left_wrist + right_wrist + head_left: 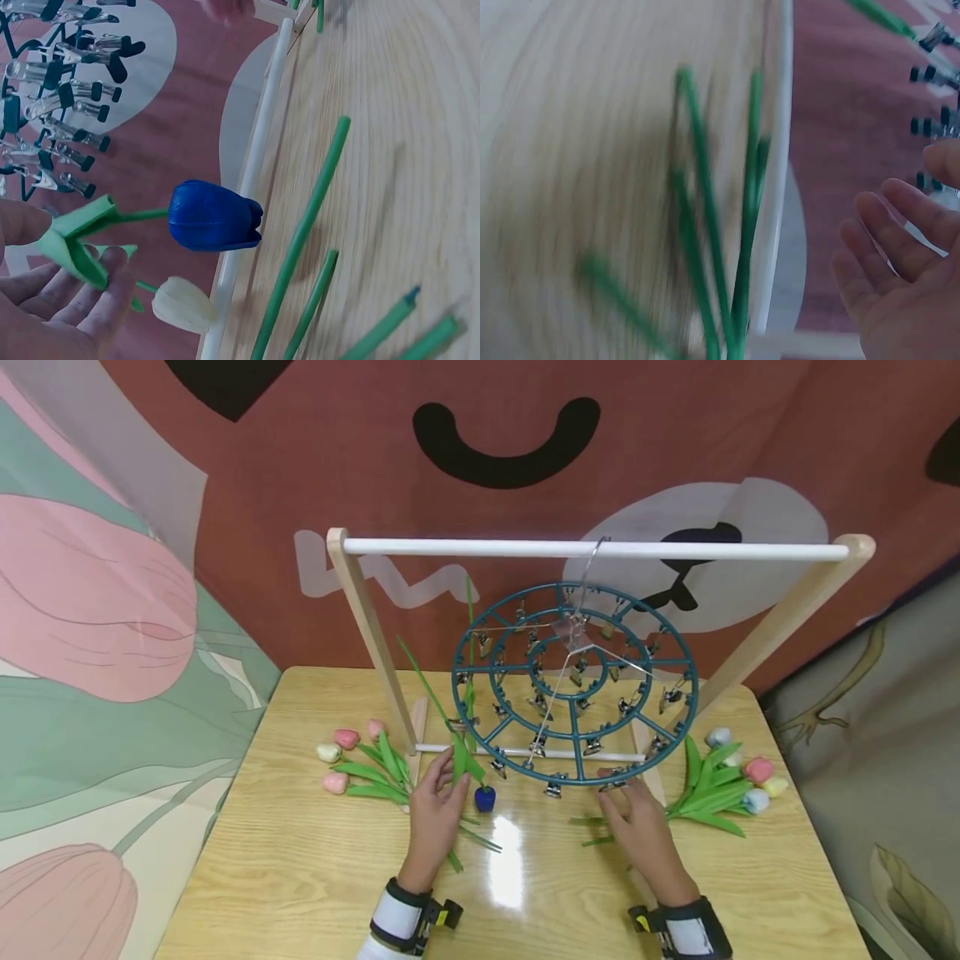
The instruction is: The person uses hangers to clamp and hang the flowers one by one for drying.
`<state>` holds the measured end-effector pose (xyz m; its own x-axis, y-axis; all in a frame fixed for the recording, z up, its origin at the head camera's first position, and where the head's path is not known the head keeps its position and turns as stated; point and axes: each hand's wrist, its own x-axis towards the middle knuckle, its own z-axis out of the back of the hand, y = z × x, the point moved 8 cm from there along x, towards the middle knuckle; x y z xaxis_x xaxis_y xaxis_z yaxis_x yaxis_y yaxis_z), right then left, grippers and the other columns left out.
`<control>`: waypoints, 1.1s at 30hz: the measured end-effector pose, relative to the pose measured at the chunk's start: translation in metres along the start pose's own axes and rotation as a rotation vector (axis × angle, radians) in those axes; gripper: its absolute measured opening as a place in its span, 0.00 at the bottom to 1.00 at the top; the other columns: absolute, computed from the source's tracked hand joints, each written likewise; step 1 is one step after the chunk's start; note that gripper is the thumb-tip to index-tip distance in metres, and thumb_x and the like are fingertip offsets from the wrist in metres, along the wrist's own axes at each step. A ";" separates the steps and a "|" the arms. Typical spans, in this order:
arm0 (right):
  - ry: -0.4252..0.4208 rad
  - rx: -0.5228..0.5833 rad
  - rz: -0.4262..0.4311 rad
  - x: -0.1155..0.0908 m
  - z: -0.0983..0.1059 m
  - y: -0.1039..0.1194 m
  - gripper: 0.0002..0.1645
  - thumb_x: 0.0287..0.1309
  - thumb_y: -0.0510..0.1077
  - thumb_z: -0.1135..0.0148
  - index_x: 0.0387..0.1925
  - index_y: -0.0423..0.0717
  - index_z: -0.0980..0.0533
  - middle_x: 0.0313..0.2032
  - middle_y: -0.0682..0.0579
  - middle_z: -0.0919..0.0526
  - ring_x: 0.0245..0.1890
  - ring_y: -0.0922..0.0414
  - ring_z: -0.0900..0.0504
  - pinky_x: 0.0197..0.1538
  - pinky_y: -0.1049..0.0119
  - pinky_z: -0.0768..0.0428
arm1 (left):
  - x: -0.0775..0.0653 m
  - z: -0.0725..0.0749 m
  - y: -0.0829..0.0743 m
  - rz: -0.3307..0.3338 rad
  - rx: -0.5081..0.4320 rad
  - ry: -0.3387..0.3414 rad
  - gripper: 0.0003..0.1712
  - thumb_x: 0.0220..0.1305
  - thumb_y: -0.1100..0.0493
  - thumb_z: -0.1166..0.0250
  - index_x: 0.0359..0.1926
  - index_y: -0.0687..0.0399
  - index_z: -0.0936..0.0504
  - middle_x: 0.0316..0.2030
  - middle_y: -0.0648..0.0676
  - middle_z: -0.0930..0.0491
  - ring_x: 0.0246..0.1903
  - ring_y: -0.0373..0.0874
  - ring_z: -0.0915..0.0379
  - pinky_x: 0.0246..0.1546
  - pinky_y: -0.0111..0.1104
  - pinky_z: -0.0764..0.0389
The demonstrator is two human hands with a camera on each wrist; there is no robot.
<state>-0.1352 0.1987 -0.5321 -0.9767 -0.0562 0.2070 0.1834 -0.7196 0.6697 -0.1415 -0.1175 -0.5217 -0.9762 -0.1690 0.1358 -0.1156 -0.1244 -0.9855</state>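
I see left hand [437, 806], loose, touching blue green-leafed tulip [485, 799], lower centre; right hand [641, 827], spread, near lower-right edge of teal round clip hanger [575, 727]; gap between.

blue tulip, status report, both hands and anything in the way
Left hand at green leaves of blue tulip; right hand near round clip hanger. Blue tulip blossom-down. Possible snag: white tulip close by.
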 end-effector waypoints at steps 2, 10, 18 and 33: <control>-0.004 -0.054 -0.007 -0.002 0.007 -0.008 0.21 0.71 0.41 0.37 0.59 0.33 0.23 0.59 0.29 0.22 0.61 0.31 0.24 0.59 0.29 0.23 | 0.000 0.002 0.001 0.004 0.005 0.002 0.28 0.69 0.68 0.34 0.69 0.62 0.26 0.55 0.64 0.18 0.52 0.58 0.17 0.51 0.33 0.11; -0.048 -0.103 0.030 -0.011 0.026 -0.030 0.22 0.70 0.39 0.36 0.61 0.33 0.25 0.61 0.33 0.22 0.64 0.34 0.27 0.61 0.33 0.26 | 0.001 0.017 0.002 -0.037 0.160 0.031 0.26 0.70 0.67 0.35 0.67 0.65 0.26 0.62 0.64 0.20 0.61 0.62 0.22 0.60 0.52 0.16; -0.076 -0.184 0.115 -0.013 0.033 -0.041 0.24 0.63 0.35 0.32 0.60 0.31 0.23 0.64 0.33 0.24 0.63 0.34 0.27 0.61 0.33 0.26 | -0.006 0.031 0.017 -0.201 0.755 0.287 0.30 0.61 0.77 0.39 0.65 0.62 0.23 0.63 0.62 0.21 0.68 0.62 0.30 0.71 0.54 0.27; -0.026 -0.189 0.051 -0.014 0.035 -0.054 0.21 0.67 0.37 0.35 0.59 0.31 0.22 0.63 0.33 0.24 0.63 0.33 0.28 0.61 0.31 0.26 | -0.018 0.036 0.033 -0.620 1.157 0.295 0.13 0.47 0.74 0.28 0.35 0.58 0.13 0.40 0.58 0.16 0.54 0.63 0.22 0.62 0.54 0.21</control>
<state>-0.1274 0.2625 -0.5468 -0.9630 -0.0802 0.2573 0.2063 -0.8334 0.5126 -0.1209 -0.1540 -0.5535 -0.8396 0.4125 0.3536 -0.4719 -0.8761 -0.0985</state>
